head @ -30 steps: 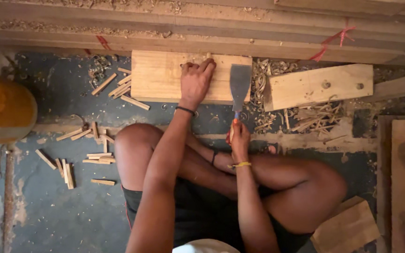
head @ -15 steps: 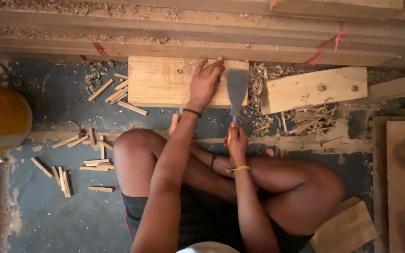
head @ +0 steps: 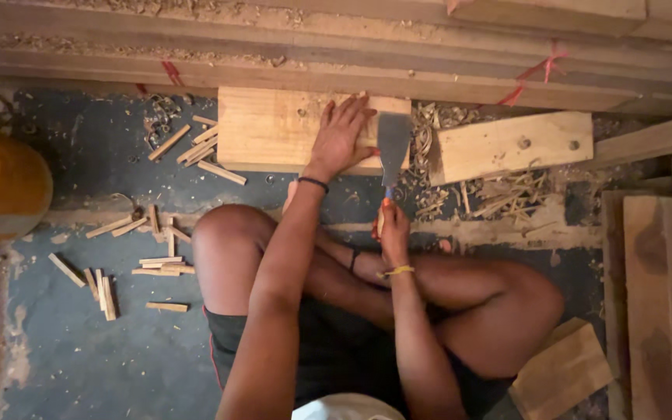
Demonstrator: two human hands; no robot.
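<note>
head view: the left hand [head: 341,138] now lies flat, fingers spread, on the pale rectangular wooden board [head: 274,128], a little further right than a moment ago. the right hand [head: 393,231] is wrapped round the handle of a broad flat-bladed chisel [head: 393,140], its blade at the board's right end, barely shifted. no containers show; short wood offcuts [head: 141,264] lie left of the board.

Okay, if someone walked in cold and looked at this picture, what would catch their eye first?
Probably the person sitting cross-legged on the dark floor, their left hand pressed flat on a pale wooden board at the top middle. Just right of it, the right hand holds a wide-bladed scraper upright against the board's right end. Small wood offcuts lie scattered at left, and curly shavings at right.
</note>
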